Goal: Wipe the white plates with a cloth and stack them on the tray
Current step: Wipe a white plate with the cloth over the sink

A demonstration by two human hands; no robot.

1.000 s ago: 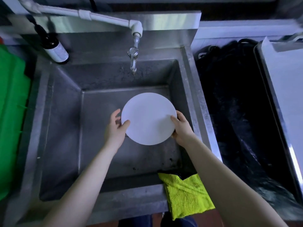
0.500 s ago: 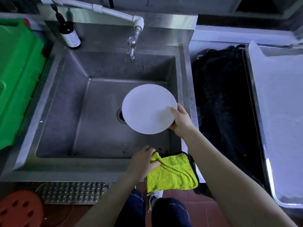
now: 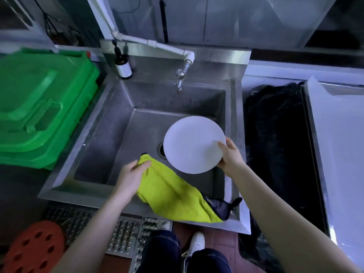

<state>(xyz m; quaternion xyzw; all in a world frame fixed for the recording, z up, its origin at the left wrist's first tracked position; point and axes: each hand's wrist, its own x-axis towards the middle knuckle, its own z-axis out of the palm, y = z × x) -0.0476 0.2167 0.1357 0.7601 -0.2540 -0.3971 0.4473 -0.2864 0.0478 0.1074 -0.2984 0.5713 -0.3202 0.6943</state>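
— Hands first, please: what do you have?
— On my feed the left hand (image 3: 131,177) is clenched round the upper end of the yellow-green cloth (image 3: 173,192). The right hand (image 3: 230,154) grasps the white plate (image 3: 194,144) at its right edge, thumb on the top face, fingers underneath.
— Where exactly is the plate?
— I see it held in the air over the right half of the sink (image 3: 118,138), face up and a little tilted. Its left edge covers part of the drain (image 3: 160,149).
— And the cloth?
— It runs from the left hand down and to the right, across the sink's front rim. Its far end lies on a dark rag (image 3: 222,207) at the front right corner. Its top corner sits just beside the plate's lower left edge; I cannot tell whether they touch.
— Further out?
— I have a tap (image 3: 180,79) on a white pipe (image 3: 157,45) above the back of the basin, and a pump bottle (image 3: 123,66) on the back left ledge. Left of the sink stands a green plastic bin (image 3: 39,107). To the right lies black plastic sheeting (image 3: 275,144), then the steel tray (image 3: 338,144) lined in white, well apart from the plate. Near my feet are an orange stool (image 3: 33,247) with round holes and a studded metal floor grate (image 3: 122,235).
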